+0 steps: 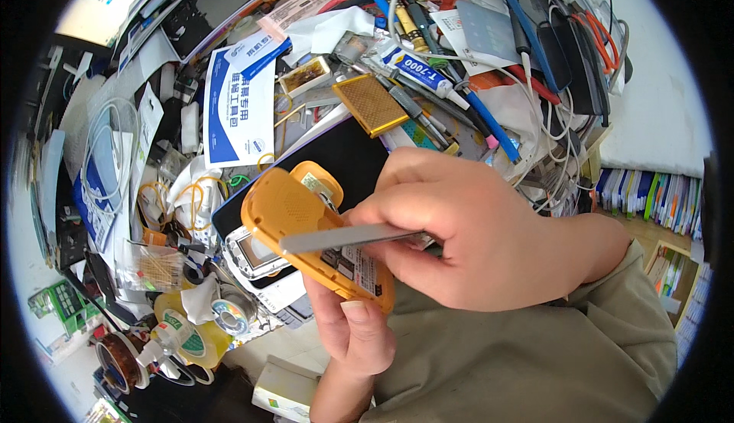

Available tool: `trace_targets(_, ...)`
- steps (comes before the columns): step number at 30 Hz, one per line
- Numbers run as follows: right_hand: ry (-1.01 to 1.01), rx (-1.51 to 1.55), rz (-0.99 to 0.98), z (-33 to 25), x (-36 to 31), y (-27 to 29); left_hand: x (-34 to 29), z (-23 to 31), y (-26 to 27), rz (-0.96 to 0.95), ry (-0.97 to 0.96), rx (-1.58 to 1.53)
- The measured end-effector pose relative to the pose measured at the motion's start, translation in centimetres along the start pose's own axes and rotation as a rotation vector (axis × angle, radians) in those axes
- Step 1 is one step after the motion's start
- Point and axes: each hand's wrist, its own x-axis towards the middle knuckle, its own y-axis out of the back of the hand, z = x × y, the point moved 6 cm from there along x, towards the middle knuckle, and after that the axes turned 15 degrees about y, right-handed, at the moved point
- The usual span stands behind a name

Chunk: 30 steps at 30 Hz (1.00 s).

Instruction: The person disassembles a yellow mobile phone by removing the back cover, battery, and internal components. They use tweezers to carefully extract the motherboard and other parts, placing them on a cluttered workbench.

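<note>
A cluttered workbench fills the scene, piled far and left with tools, cables and glue tubes; near the centre the right hand is closed around flat metal tweezers, tips pointing left; the left hand grips an orange handheld device from below, back cover off; the step seems to be probing its exposed inside; next calls for a steady, precise tip.

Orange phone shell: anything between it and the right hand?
Yes, in the head view: a flat grey metal tool, pinched in the right hand, lies across the orange phone shell held from below by the left hand.
</note>
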Motion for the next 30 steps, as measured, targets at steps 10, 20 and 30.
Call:
trace_targets(10,0.01,-0.024,0.073,-0.7,-0.8,-1.1,-0.6,-0.1,-0.2,0.122,-0.054,0.084)
trace_targets(20,0.189,0.243,0.21,-2.4,0.0,4.3,1.4,0.3,-0.7,-0.326,0.218,-0.442)
trace_targets(30,-0.178,0.563,0.204,1.2,-0.1,2.9,1.4,0.2,-1.3,-0.408,0.241,-0.648)
